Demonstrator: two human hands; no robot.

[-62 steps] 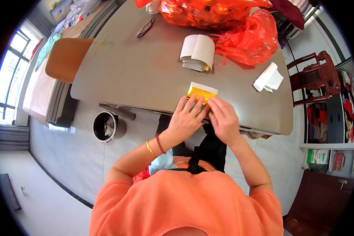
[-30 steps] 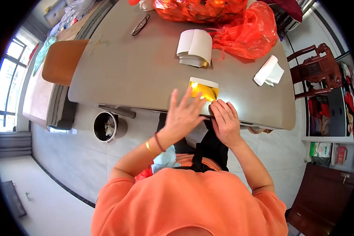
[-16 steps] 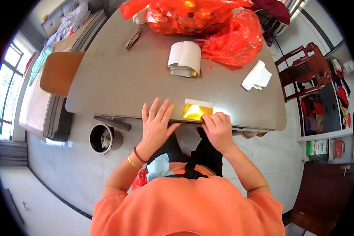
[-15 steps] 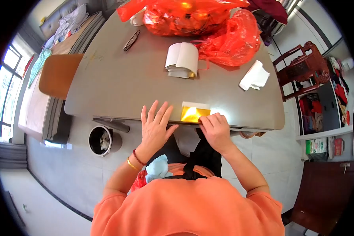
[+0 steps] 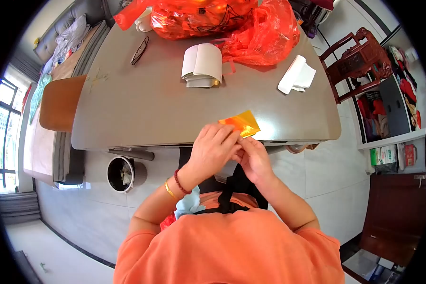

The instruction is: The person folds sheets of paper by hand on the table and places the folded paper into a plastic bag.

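Note:
A shiny gold foil paper (image 5: 245, 124) lies tilted at the table's front edge, with its near corner under my fingers. My left hand (image 5: 214, 149) is closed, its bent fingers over the left side of the paper. Thumb and fingers of my right hand (image 5: 254, 160) pinch the near corner from below right. The two hands touch, and the fingertips partly hide each other. Farther back on the table stands a curled stack of white paper sheets (image 5: 202, 64), with a bit of gold showing beneath it.
Red plastic bags (image 5: 265, 38) cover the back of the table (image 5: 142, 104). Around them are glasses (image 5: 139, 50), a white cup (image 5: 144, 21) and a folded white paper (image 5: 297, 75). A trash bin (image 5: 126, 174) stands on the floor at left, a brown chair (image 5: 61, 102) beside the table.
My left hand has moved right from flat and spread to closing on the gold paper. The paper is now turned at an angle, its white strip out of sight. The view has shifted slightly.

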